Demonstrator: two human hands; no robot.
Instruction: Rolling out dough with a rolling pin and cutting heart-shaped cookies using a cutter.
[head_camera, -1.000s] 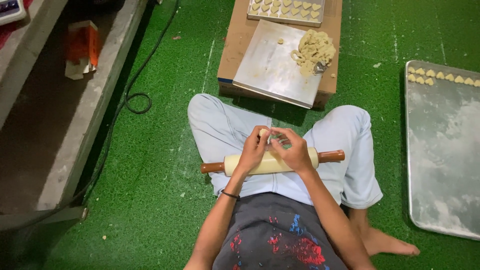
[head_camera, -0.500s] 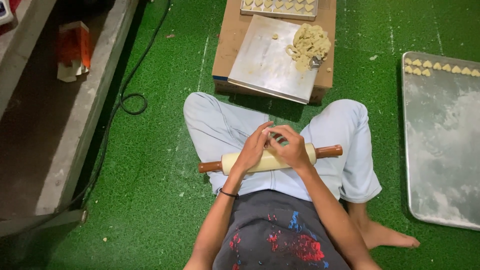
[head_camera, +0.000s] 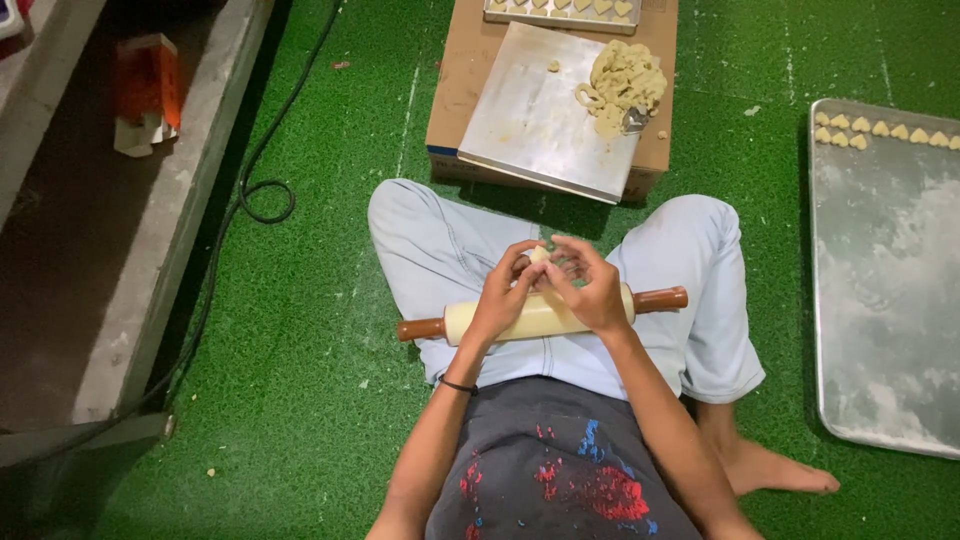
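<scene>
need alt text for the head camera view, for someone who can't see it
Seen from above, a person sits cross-legged on green turf, left hand and right hand pinching a small piece of dough over a rolling pin on their lap. A metal sheet with dough scraps lies ahead.

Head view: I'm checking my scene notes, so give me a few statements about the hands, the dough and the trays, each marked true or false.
1. Both hands, left hand and right hand, pinch a small piece of dough together. True.
2. The rolling pin stands upright on the turf. False: it lies across the person's lap, under the hands.
3. A heap of dough scraps lies on the metal sheet on the cardboard box. True.
4. The large tray on the right is filled with shaped pieces. False: only one row of shaped pieces lines its far edge; the rest is floury metal.
</scene>
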